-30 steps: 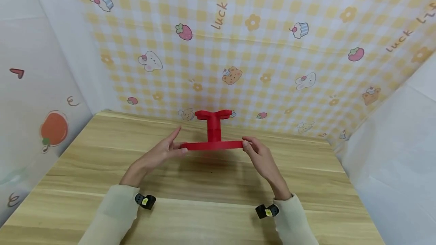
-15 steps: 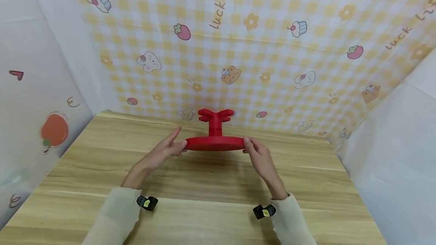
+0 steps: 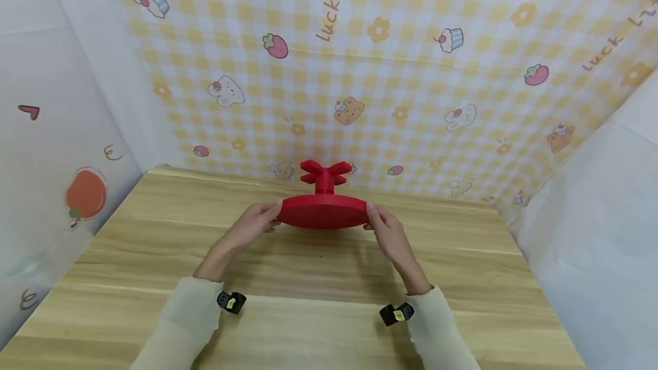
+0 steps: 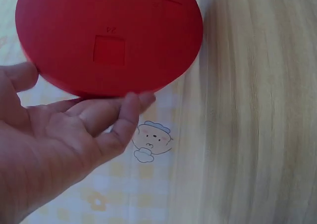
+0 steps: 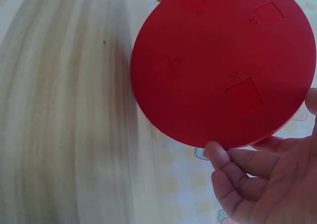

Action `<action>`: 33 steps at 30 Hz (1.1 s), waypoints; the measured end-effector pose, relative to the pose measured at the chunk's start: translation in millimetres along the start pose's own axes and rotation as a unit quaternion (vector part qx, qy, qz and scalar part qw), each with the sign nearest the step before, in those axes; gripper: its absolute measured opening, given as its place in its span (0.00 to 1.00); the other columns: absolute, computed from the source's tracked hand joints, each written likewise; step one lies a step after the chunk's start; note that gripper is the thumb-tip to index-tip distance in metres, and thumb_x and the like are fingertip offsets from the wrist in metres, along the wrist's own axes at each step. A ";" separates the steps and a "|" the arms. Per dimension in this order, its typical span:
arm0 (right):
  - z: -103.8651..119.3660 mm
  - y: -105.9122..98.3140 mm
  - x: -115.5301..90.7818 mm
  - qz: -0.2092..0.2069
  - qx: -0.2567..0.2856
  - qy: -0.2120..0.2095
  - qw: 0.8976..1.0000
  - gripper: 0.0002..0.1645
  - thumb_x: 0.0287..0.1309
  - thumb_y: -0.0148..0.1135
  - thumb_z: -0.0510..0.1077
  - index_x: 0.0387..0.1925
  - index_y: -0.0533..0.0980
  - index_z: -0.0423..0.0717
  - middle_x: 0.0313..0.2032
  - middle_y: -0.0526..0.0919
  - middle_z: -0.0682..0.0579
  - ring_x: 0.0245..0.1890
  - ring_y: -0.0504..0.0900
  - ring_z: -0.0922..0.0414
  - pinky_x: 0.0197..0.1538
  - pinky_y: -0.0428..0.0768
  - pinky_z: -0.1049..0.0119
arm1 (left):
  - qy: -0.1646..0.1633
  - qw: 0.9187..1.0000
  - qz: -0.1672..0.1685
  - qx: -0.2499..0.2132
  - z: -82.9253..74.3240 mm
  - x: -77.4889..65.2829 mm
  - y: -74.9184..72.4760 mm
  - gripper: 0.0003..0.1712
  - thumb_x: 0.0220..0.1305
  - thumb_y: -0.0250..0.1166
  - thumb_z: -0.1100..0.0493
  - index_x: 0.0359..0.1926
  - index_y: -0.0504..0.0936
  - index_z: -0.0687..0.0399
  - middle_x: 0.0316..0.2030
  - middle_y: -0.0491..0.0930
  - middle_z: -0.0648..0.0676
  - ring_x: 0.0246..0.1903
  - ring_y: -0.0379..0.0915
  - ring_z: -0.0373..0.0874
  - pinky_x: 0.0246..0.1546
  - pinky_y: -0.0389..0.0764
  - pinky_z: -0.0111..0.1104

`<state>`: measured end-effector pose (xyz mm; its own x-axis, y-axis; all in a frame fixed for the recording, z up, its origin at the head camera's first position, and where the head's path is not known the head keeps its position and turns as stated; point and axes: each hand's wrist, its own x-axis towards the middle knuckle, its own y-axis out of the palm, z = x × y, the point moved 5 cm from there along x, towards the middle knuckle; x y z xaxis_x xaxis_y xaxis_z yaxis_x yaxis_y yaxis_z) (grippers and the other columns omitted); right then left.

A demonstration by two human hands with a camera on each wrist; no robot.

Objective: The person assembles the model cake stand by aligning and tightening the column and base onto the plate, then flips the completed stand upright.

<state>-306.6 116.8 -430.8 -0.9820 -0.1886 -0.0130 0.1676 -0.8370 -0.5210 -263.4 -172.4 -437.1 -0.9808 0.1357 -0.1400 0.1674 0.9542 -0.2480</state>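
Observation:
A red stand (image 3: 324,214) has a round disc base, a short post (image 3: 324,183) and arms branching crosswise at the far end. In the head view the disc is tipped so its flat underside faces me, and the post points away. My left hand (image 3: 251,226) grips the disc's left rim, thumb on the near face and fingers behind. Opposite it, my right hand (image 3: 392,237) pinches the right rim. Shallow square recesses show on the underside, one marked 24 (image 4: 109,50) in the left wrist view, another marked 26 (image 5: 243,96) in the right wrist view.
Beneath the stand is a wood-grain table (image 3: 319,278). A yellow checked cloth (image 3: 308,84) with cartoon prints hangs close behind. White sheets (image 3: 591,187) hang at both sides. Each sleeve cuff carries a small black camera (image 3: 397,314).
The disc has tipped from nearly edge-on to showing its underside, and the crossed arms now show more fully. My left thumb has moved from spread upward onto the rim.

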 end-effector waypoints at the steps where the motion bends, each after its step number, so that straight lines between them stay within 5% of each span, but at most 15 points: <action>1: 0.3 -0.5 0.6 0.003 0.003 0.003 1.000 0.37 0.71 0.39 0.72 0.58 0.78 0.52 0.50 0.84 0.47 0.46 0.83 0.50 0.51 0.76 0.54 | 0.001 1.000 -0.002 0.001 0.2 0.2 0.9 0.37 0.79 0.42 0.42 0.67 0.67 0.71 0.63 0.72 0.67 0.59 0.68 0.61 0.58 0.74 0.47; 8: -5.8 -3.6 1.1 0.022 0.011 0.021 0.999 0.38 0.71 0.37 0.72 0.59 0.77 0.51 0.52 0.84 0.45 0.47 0.83 0.50 0.50 0.76 0.57 | 0.050 0.998 0.042 0.016 6.3 -1.9 10.2 0.41 0.79 0.38 0.40 0.77 0.43 0.65 0.78 0.37 0.62 0.76 0.39 0.61 0.70 0.57 0.54; 13: -7.2 -4.1 3.1 0.016 -0.010 0.001 1.000 0.44 0.72 0.29 0.72 0.62 0.75 0.46 0.53 0.83 0.43 0.53 0.82 0.46 0.59 0.74 0.45 | 0.097 0.994 0.056 0.016 8.0 -3.1 14.4 0.38 0.81 0.41 0.48 0.77 0.36 0.62 0.78 0.34 0.58 0.77 0.30 0.57 0.73 0.45 0.54; 20: -2.6 -5.0 -1.4 -0.004 -0.020 -0.057 0.998 0.41 0.75 0.33 0.67 0.69 0.68 0.41 0.58 0.80 0.42 0.58 0.80 0.45 0.63 0.73 0.45 | 0.145 0.987 0.070 0.013 2.8 -1.3 18.7 0.37 0.80 0.44 0.57 0.77 0.37 0.64 0.77 0.36 0.61 0.75 0.40 0.59 0.70 0.52 0.49; 27: 6.7 -3.2 -0.5 -0.007 -0.070 -0.088 0.994 0.36 0.72 0.55 0.48 0.74 0.58 0.38 0.54 0.82 0.36 0.49 0.85 0.46 0.36 0.82 0.63 | 0.139 0.988 0.041 0.057 0.0 -1.1 12.7 0.38 0.77 0.50 0.61 0.78 0.40 0.60 0.78 0.42 0.59 0.74 0.50 0.56 0.67 0.62 0.47; 33: 8.7 -9.5 0.3 -0.025 -0.060 -0.074 0.995 0.33 0.69 0.60 0.44 0.71 0.65 0.39 0.53 0.82 0.37 0.51 0.85 0.47 0.32 0.79 0.66 | 0.123 0.988 0.020 0.088 -2.7 1.8 8.3 0.36 0.76 0.51 0.60 0.78 0.46 0.58 0.77 0.47 0.58 0.73 0.53 0.57 0.68 0.61 0.51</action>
<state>-307.7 120.2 -418.5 -0.9636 -0.2298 0.1368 0.0988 -0.7813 -0.6162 -264.1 -163.5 -436.8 -0.9641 0.2537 0.0781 0.2003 0.8885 -0.4128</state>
